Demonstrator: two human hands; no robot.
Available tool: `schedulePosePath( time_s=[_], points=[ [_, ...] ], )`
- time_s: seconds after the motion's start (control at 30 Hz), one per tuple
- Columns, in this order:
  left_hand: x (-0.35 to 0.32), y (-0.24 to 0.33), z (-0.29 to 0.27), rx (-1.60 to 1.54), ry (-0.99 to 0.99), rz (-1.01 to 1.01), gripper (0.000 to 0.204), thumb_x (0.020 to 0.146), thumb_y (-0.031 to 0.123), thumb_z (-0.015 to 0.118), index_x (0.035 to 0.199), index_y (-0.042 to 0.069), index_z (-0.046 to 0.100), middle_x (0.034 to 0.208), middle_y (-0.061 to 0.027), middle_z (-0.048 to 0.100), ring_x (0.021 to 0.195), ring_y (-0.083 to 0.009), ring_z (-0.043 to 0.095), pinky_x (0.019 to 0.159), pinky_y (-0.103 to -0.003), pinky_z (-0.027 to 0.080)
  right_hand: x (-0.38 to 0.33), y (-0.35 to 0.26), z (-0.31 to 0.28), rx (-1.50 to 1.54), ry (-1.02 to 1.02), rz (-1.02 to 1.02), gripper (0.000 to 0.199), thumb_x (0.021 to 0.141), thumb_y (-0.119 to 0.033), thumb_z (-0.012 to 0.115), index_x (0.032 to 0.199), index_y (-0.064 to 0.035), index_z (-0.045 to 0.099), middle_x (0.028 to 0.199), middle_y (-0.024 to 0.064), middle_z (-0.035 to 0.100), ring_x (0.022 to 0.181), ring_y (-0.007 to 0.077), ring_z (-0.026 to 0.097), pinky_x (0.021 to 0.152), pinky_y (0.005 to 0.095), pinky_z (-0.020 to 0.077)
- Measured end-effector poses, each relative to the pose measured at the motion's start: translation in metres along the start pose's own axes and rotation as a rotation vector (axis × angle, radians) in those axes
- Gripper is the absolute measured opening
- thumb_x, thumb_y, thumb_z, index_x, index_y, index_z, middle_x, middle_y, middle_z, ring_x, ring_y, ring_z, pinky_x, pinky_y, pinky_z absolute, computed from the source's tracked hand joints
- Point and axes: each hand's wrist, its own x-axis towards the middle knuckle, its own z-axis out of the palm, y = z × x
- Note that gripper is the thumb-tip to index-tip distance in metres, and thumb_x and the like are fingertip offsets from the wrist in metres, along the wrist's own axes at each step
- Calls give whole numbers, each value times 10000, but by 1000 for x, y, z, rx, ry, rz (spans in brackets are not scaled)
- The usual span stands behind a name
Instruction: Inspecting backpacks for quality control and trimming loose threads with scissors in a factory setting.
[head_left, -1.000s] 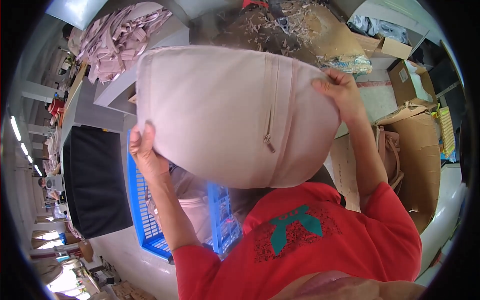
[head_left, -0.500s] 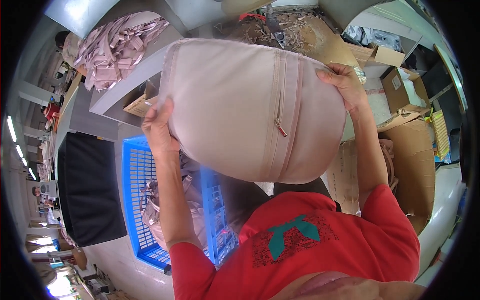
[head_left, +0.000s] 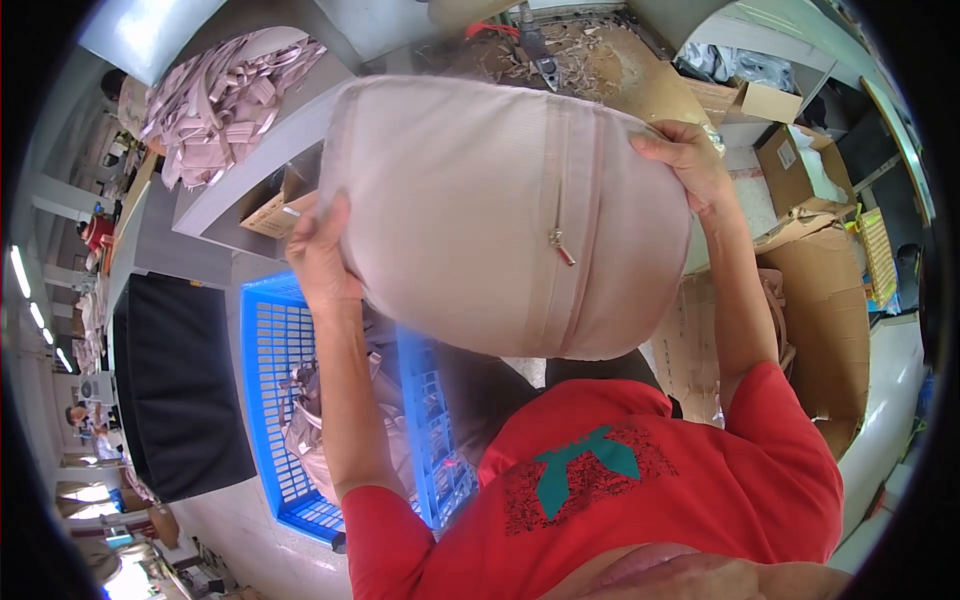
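A pale pink fabric bag panel (head_left: 450, 220) with rounded corners is stretched between my two hands, above my lap. A zipper with a metal pull (head_left: 562, 246) runs across it, right of its middle. My left hand (head_left: 322, 245) grips the left edge, thumb on the upper face and fingers behind. At the upper right edge, my right hand (head_left: 690, 165) pinches the fabric in the same way. The fingers under the panel are hidden, and so is whatever lies beneath it.
A blue plastic basket (head_left: 275, 400) with pink bags stands at my left, beside a black box (head_left: 185, 385). Pink straps (head_left: 225, 105) are heaped on the table at upper left. Fabric scraps (head_left: 590, 60) litter the worktop ahead. An open cardboard box (head_left: 825, 330) is on the right.
Both hands keep their grip on the panel, which has shifted very slightly. The surroundings sit a little differently in view.
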Motion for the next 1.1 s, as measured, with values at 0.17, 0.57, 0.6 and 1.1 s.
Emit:
schedulePosePath(
  time_s=[0.17,0.57,0.6,1.1],
  points=[
    [-3,1,-26,8,71,-30,167,669,52,672,811,-10,609,789,-73,608,675,-138,562,631,-241,464,9,-4,18,-42,-87,6,273,694,-103,667,895,54,570,748,60,594,589,91,554,532,208,465],
    [5,6,-37,-19,161,-64,122,692,54,652,779,-4,588,779,-87,597,677,-149,553,628,-242,462,20,-9,34,-19,-131,0,299,676,-88,681,906,65,566,747,81,592,617,122,568,563,236,482],
    [6,6,-36,-4,177,-54,122,691,54,653,775,-5,586,778,-85,596,674,-148,551,625,-242,462,20,-9,34,-10,-123,3,296,676,-87,681,903,65,567,748,82,593,618,123,568,562,236,482],
    [11,10,-24,-4,154,15,119,675,53,673,749,-3,597,745,-67,597,643,-127,547,603,-233,459,20,-8,30,1,-114,-9,258,696,-97,669,889,46,574,747,61,590,610,101,559,545,221,476]
  ],
)
